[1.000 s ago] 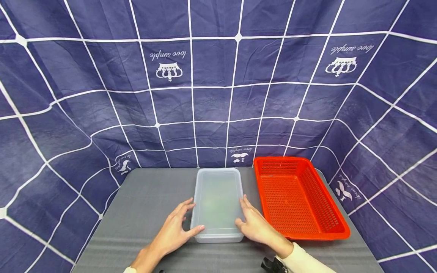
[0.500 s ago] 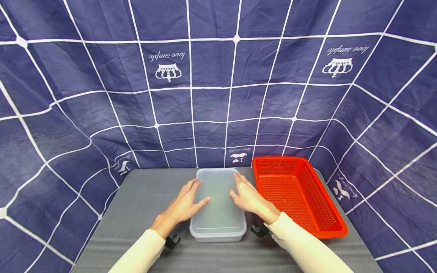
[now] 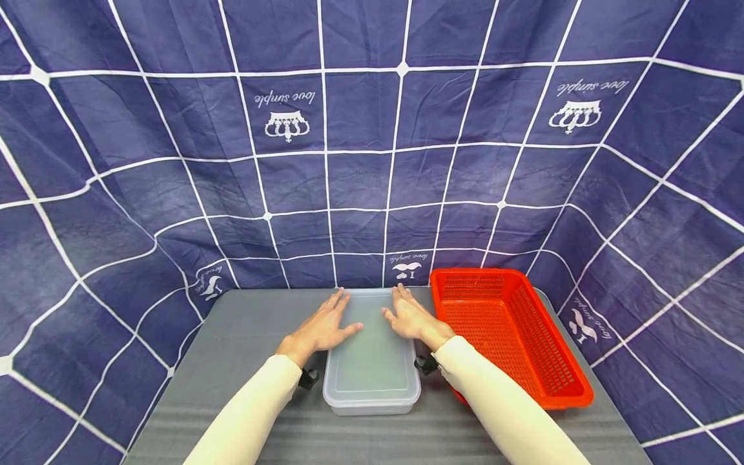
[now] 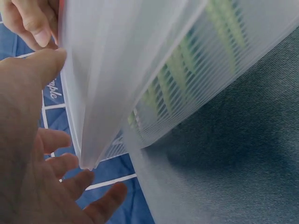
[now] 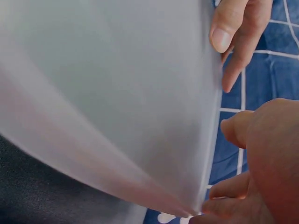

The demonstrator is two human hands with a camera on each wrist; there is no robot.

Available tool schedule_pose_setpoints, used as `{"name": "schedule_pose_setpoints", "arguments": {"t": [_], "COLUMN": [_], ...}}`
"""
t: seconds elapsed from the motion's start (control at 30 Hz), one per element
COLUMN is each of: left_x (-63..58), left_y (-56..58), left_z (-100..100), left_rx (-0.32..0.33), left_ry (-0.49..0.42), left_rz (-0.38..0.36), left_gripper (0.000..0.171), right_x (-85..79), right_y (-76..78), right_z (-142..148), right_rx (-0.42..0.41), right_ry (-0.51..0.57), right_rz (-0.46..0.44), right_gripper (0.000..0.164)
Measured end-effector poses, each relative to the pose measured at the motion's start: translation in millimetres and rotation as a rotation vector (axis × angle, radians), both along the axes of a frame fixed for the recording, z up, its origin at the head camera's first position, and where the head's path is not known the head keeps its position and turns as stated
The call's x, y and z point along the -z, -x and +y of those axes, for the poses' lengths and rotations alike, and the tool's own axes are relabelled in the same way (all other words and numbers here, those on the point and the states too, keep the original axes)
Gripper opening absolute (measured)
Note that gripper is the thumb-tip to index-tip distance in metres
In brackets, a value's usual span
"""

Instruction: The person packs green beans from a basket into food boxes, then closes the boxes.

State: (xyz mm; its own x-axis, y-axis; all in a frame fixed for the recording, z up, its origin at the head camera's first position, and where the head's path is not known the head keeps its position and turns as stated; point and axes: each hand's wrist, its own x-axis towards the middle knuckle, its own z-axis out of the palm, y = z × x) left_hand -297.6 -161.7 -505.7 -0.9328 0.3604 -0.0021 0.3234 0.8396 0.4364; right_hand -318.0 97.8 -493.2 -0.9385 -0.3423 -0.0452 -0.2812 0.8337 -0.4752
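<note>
A clear plastic food container (image 3: 372,409) with a frosted lid (image 3: 372,365) lies lengthwise in front of me. Through its side in the left wrist view, something pale green (image 4: 175,70) shows behind a slatted wall; I cannot tell what it is. My left hand (image 3: 321,328) is at the far left corner, fingers extended and thumb over the lid. My right hand (image 3: 411,316) mirrors it at the far right corner. In the wrist views the fingers of both hands are spread around the lid's far corners. Whether every fingertip touches the rim cannot be told.
A red plastic basket (image 3: 494,349) with slotted sides stands just right of the container, partly behind my right sleeve. Grey cloth (image 3: 250,336) covers the table. A blue cloth with white lines (image 3: 360,181) rises at the back and both sides.
Both hands have slid away from me along the container's long sides, from its nearer half to its far corners. The container and basket have stayed in place.
</note>
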Motion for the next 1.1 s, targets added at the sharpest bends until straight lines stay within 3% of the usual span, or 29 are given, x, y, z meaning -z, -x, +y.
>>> {"name": "schedule_pose_setpoints", "arguments": {"t": [0.27, 0.37, 0.53, 0.83, 1.1], "left_x": [-0.9, -0.1, 1.9, 2.1, 5.0], "left_y": [2.5, 3.5, 5.2, 3.9, -11.3], "left_z": [1, 1, 1, 0, -4], "left_rx": [-0.004, -0.013, -0.02, -0.008, -0.018], "left_ry": [0.04, 0.052, 0.064, 0.034, -0.031], "left_rz": [0.0, 0.003, 0.006, -0.029, -0.036], "left_gripper": [0.097, 0.098, 0.098, 0.099, 0.096], "right_x": [29.9, 38.9, 31.2, 12.1, 6.4], "right_y": [18.7, 26.6, 25.0, 11.3, -2.3], "right_z": [3, 4, 0, -2, 5], "right_rx": [-0.005, 0.001, 0.012, 0.027, 0.014], "right_ry": [0.053, 0.028, -0.019, 0.015, 0.04], "right_rz": [0.003, 0.004, -0.024, -0.052, -0.065], "right_gripper": [0.084, 0.087, 0.088, 0.085, 0.082]}}
